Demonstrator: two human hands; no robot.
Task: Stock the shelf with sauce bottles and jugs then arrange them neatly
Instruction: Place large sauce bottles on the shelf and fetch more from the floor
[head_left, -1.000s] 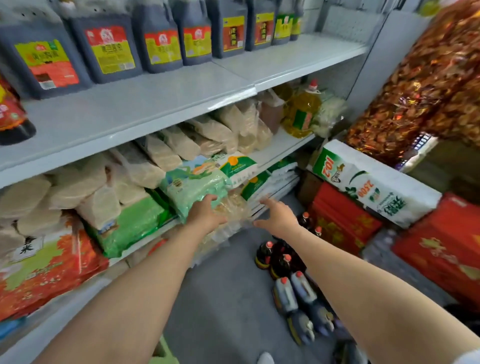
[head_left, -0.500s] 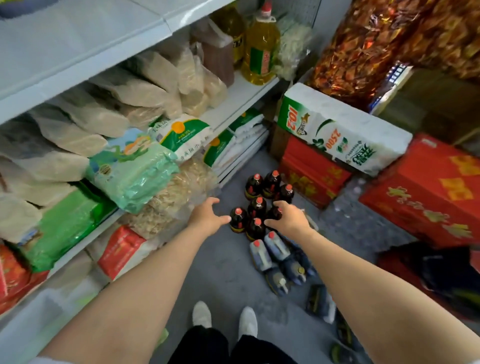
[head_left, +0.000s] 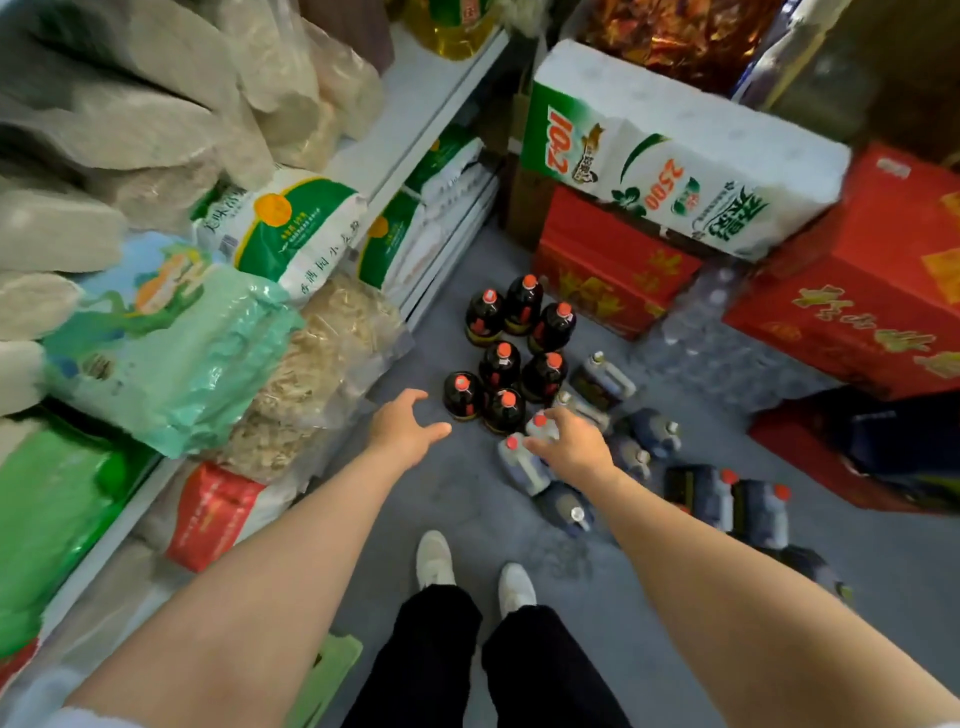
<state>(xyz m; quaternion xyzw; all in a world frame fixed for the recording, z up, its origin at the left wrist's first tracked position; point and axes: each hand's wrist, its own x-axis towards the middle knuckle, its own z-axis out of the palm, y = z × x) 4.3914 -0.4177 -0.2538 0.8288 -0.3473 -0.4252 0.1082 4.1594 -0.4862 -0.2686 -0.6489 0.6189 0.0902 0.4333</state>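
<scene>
Both hands have dropped lower, empty with fingers spread, above round dark glossy bottles (head_left: 501, 366).

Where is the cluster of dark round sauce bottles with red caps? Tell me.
The dark sauce bottles stand on the grey floor at the centre of the head view, just beyond both hands, between the shelf's bottom edge and the red boxes.

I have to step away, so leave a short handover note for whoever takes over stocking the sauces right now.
Left hand: open, holding nothing, reaching toward the dark sauce bottles.
Right hand: open, over the red-capped jugs, no grip yet.
Bottles stand clustered on the floor by the shelf; jugs beside them, more jugs to the right.
Done: nothing visibly shelved in this view.
Left: lift all bottles and jugs onto the shelf, then straighten them.
</scene>
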